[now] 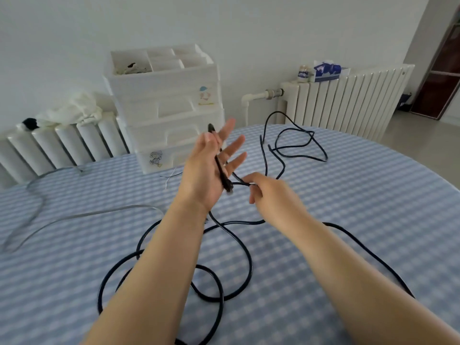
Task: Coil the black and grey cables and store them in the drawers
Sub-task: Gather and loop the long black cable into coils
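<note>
Head view: 2 hands raised over the table point(348, 195).
Left hand point(211, 168): fingers spread, black cable point(236, 277) across its palm.
Right hand point(271, 192): pinching that cable.
Grey cable point(82, 215): lying left.
Drawers point(169, 113): behind.

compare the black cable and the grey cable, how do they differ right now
The black cable is dark and lies in loose loops across the middle of the table; the grey cable is pale and trails along the left side. The black cable lies across the open left hand and is pinched by the right hand; the grey cable is untouched. Both are uncoiled and outside the drawers.
</note>
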Tool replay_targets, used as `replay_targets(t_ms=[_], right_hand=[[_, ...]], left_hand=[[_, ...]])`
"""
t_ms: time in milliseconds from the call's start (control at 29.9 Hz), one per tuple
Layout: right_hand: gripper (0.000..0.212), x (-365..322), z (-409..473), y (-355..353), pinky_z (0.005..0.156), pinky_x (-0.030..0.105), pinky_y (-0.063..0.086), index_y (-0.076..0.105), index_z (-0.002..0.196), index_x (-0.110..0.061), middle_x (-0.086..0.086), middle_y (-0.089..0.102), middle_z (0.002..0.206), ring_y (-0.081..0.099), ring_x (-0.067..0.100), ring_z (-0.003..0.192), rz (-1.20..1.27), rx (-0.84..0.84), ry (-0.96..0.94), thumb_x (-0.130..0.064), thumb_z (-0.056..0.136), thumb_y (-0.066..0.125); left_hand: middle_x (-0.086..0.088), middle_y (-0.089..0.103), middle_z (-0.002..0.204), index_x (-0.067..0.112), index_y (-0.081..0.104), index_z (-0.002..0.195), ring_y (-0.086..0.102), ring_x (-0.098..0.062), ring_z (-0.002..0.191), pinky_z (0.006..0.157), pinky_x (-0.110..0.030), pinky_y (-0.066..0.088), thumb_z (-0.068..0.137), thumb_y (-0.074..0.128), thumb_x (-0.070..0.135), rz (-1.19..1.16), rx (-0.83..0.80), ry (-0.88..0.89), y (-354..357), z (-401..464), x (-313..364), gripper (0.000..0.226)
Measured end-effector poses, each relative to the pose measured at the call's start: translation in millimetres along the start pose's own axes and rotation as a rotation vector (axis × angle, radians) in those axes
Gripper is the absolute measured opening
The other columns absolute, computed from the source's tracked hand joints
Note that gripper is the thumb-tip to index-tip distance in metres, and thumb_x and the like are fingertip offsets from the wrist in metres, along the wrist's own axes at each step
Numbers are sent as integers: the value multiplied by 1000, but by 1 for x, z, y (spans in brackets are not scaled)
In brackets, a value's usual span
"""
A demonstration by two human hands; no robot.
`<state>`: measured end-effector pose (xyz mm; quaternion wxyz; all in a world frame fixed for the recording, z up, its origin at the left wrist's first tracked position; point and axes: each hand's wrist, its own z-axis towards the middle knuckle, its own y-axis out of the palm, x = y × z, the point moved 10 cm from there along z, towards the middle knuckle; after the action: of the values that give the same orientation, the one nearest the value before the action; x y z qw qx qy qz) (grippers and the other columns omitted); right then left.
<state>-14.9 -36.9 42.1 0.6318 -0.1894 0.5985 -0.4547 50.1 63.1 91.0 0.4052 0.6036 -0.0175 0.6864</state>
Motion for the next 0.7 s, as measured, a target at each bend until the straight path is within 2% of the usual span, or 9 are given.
replay_targets(t_ms=[67,167,267,334,401,468,501,601,702], right_hand=[[34,-11,-4,4,68,39,54,51,131,-28,0,68,95,62,20,73,-47,-41,-23,-21,102,35],[29,-17,-7,6,60,35,50,56,121,-31,0,69,94,58,18,66,-21,-78,-30,-23,102,37],[23,-16,-8,6,51,25,37,54,84,-28,-9,63,76,51,8,57,82,-130,-6,-17,99,40],[24,-16,-7,5,51,23,34,50,77,-25,-11,55,66,49,7,57,180,-135,-7,-12,96,43],[16,-20,-7,4,53,23,38,51,92,-22,-8,55,70,49,7,53,386,-153,-19,-7,94,46],[28,-21,-7,-1,55,24,44,45,113,-20,-3,57,83,50,8,51,620,-165,-11,-2,92,49],[33,-19,-7,-4,59,27,48,42,118,-20,0,58,89,52,9,53,681,-166,-14,0,92,51],[35,-18,-6,-15,76,38,54,46,117,-28,-1,63,92,57,9,58,677,-174,-66,-7,92,58],[13,-17,-4,-21,79,38,55,53,102,-31,-7,66,82,61,9,64,532,-108,-106,-22,94,59]], left_hand=[[5,62,130,15,44,92,61,-19,117,99,-44,49,106,24,25,313,-40,40,10,-4,-4,26],[10,63,123,17,43,94,62,-16,113,99,-45,48,105,25,26,751,-90,116,19,-7,-12,23],[12,67,113,18,37,96,69,-20,88,77,-44,54,104,25,35,1230,-147,246,29,-12,-18,22],[0,71,96,27,29,91,65,-25,68,61,-42,51,101,23,40,1489,-186,376,38,-16,-20,17],[-2,65,71,25,34,96,57,-27,58,48,-34,40,100,29,33,1579,-159,486,43,-19,-11,10],[0,54,60,14,44,102,52,-29,53,45,-29,30,101,35,23,1627,-86,499,39,-17,0,13],[-1,53,58,11,46,103,52,-30,51,44,-29,29,101,35,22,1644,-56,495,36,-16,4,16],[-4,51,53,8,48,99,50,-29,46,41,-27,26,102,35,26,1620,8,484,33,-16,12,22],[1,44,51,10,46,92,44,-22,45,40,-30,24,101,38,26,1541,33,461,36,-18,16,20]])
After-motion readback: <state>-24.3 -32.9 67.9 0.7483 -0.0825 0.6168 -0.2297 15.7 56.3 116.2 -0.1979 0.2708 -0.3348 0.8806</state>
